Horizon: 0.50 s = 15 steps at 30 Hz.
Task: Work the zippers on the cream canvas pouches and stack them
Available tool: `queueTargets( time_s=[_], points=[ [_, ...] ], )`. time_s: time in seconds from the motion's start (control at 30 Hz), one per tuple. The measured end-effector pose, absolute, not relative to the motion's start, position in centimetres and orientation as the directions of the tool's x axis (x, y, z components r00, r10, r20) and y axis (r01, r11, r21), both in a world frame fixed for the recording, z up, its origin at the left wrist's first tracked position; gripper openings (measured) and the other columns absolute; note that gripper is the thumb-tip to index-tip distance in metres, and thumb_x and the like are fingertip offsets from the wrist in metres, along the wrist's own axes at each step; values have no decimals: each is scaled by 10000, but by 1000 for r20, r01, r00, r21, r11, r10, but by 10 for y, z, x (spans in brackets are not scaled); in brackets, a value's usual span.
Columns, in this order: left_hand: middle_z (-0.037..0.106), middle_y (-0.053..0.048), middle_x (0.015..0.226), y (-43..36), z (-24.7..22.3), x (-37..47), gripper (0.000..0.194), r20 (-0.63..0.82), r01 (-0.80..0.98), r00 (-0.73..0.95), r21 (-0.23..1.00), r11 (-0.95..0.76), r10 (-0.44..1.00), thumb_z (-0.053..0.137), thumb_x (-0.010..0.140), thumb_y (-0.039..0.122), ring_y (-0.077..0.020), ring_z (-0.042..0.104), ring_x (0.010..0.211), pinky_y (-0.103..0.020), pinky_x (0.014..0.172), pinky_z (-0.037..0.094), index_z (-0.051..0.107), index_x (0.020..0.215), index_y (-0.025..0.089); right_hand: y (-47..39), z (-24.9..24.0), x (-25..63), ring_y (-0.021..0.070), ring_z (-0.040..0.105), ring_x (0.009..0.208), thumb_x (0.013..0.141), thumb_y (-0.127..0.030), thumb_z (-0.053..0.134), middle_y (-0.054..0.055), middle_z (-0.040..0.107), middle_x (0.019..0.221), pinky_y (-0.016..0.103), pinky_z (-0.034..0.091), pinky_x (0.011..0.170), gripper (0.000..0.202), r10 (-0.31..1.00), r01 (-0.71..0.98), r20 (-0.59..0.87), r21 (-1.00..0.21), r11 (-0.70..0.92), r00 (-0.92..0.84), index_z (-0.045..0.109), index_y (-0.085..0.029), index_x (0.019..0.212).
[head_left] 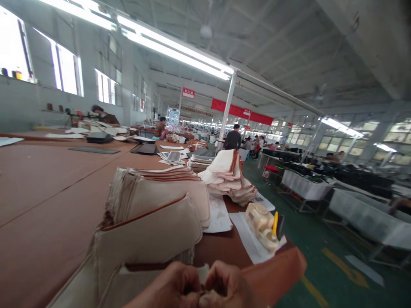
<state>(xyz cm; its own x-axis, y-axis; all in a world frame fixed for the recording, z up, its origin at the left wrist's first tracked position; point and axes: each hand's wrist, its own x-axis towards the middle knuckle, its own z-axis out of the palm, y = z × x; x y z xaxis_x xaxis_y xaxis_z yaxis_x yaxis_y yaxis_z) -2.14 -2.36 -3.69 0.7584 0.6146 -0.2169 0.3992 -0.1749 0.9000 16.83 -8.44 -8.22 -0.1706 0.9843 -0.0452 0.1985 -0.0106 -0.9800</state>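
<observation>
Beside stacked panels (167,199) — both hands (180,280) curled inward

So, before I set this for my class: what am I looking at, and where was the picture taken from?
There's no machine here. One camera, worn on a person's head, looks forward and down at their bare left hand and right hand. The curled fingers seem to pinch a brown piece, which sticks out past the right hand; the exact grip is hard to see. On the brown table stand stacks of pale pieces with brown edges. To their right, a yellow-handled tool stands at a pale, lumpy container.
</observation>
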Motion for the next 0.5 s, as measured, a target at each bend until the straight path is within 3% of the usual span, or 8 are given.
queueTargets(
  time_s=[0.13, 0.27, 0.5],
  points=[
    [321, 54, 587, -26, -39, -23, 275, -177, 319, 820, 931, -178, 545, 594, 783, 341, -83, 249, 554, -224, 448, 163, 452, 631, 161, -95, -58, 159, 98, 449, 595, 711, -365, 740, 11, 582, 676, 209, 328, 538, 292, 996, 199, -35, -980, -17, -84, 601, -112, 750],
    [392, 50, 613, -24, -45, -24, 250, -166, 295, 832, 941, -168, 529, 576, 823, 349, -83, 296, 571, -210, 469, 210, 544, 694, 137, -96, -54, 158, 100, 462, 561, 727, -271, 648, 18, 601, 643, 215, 324, 518, 170, 992, 253, -119, -962, -104, -47, 608, -106, 743],
    [402, 47, 636, -22, -47, -20, 223, -208, 306, 838, 945, -118, 505, 573, 814, 313, -82, 329, 590, -213, 504, 209, 552, 694, 126, -93, -62, 156, 86, 467, 527, 690, -172, 595, 5, 602, 607, 198, 301, 482, 79, 986, 308, -168, -938, -159, -4, 623, -110, 730]
  ],
)
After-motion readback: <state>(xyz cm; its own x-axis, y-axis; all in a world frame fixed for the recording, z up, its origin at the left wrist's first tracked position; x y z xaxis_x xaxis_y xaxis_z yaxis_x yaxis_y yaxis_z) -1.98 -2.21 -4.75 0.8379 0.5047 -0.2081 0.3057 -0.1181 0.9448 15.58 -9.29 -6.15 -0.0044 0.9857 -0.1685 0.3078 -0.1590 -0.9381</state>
